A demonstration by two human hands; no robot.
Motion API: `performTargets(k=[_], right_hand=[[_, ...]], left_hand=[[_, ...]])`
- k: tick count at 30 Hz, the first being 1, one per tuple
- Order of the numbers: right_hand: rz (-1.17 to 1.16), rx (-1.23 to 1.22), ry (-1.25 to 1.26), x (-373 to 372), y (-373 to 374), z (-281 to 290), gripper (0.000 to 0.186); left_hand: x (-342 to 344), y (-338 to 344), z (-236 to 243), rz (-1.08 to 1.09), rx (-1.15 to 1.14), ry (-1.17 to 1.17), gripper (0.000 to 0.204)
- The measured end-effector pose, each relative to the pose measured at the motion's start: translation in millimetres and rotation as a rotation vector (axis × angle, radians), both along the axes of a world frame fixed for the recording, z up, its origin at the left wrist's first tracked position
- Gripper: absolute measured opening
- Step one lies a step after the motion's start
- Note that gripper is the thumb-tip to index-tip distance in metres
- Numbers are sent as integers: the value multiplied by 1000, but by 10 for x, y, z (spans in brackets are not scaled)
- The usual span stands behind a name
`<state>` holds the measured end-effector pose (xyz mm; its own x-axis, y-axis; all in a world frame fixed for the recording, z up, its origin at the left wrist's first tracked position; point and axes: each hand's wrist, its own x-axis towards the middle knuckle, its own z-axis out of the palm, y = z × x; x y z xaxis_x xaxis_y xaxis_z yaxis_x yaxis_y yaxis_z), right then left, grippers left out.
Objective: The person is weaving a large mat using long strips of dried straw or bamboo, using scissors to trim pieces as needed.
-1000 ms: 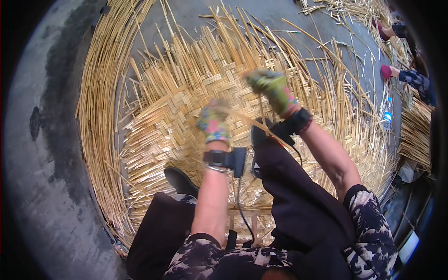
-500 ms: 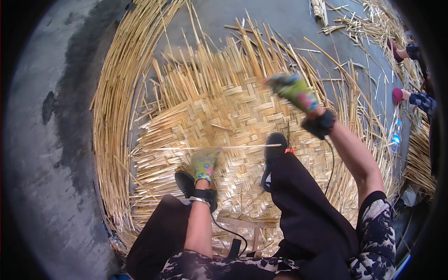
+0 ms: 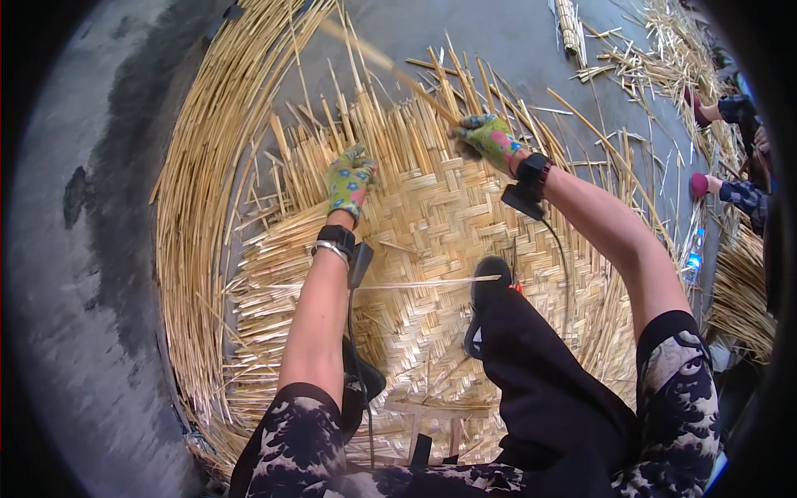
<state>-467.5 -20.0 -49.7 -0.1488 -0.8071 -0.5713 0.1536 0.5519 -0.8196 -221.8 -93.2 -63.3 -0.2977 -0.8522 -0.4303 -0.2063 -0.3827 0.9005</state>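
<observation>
A woven mat (image 3: 432, 224) of flat, straw-coloured strips lies on the floor under my feet, its loose strip ends fanning out at the far side. My right hand (image 3: 490, 141), in a flowered green glove, is closed on a long reed strip (image 3: 398, 73) that slants up to the far left, its far end blurred. Over the mat's far-left strips is my left hand (image 3: 350, 181), gloved alike, with fingers curled down; whatever they grip is hidden. A pale thin strip (image 3: 423, 284) lies across the mat, reaching my right shoe (image 3: 490, 282).
A long pile of reeds (image 3: 195, 224) curves along the mat's left side. Scattered strips (image 3: 656, 66) and a reed bundle (image 3: 569, 29) lie at the far right. Near the right rim are a plastic bottle (image 3: 694, 257) and another person's red-gloved hand (image 3: 700, 184).
My left hand has moved forward from mid-mat to the far-left strips. My right hand has shifted slightly left and away, and the reed strip in it now shows clearly.
</observation>
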Motion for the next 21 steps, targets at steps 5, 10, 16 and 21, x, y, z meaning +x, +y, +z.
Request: performTargets(k=[5,10,16,21], right_hand=[[-131,-90,-151,274,-316,-350,19],[-157,-22,-61,263,-333,-695,23],[-184,-93,-11,356,-430,-911,24],[-295,-125,-124,420,-364,-762,24]], left_hand=[[47,-249,-416,-193,-171,-445,33],[-49,-227,-517,-335,-199,-558,25],[-42,-159,-814,-157,-1028,-878,18],[-52,-392,-599,-449,-401,-575,25]])
